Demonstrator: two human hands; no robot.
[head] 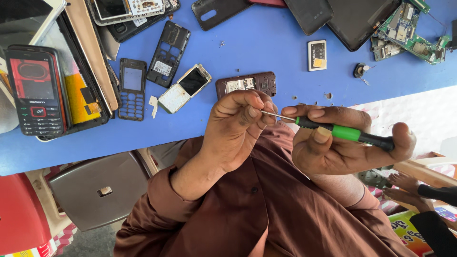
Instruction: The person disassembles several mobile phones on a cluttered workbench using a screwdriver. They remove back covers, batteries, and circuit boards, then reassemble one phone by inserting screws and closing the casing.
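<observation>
1. Closest to the person's lap, the right hand (342, 140) was clenched round a green-and-black precision screwdriver (350, 133), its butt seated against the palm and the thumb pressing on the shaft.
2. The left hand (238, 126) had its fingertips pinched at the screwdriver's thin metal tip (276, 115); whatever small part sat between them I could not tell.
3. Both hands hung over the brown-clothed lap, off the blue table (266, 47). Anything tiny pinched there could have dropped into the cloth folds or onto the floor, and the tip could have jabbed a finger if it slipped.
4. Just beyond lay a maroon phone back (247, 84) with its slots exposed, and a small keypad phone (185, 88).
5. Farther off sat a loose battery (317, 55), a green circuit board (409, 28) and a red-and-black handset (35, 95).
</observation>
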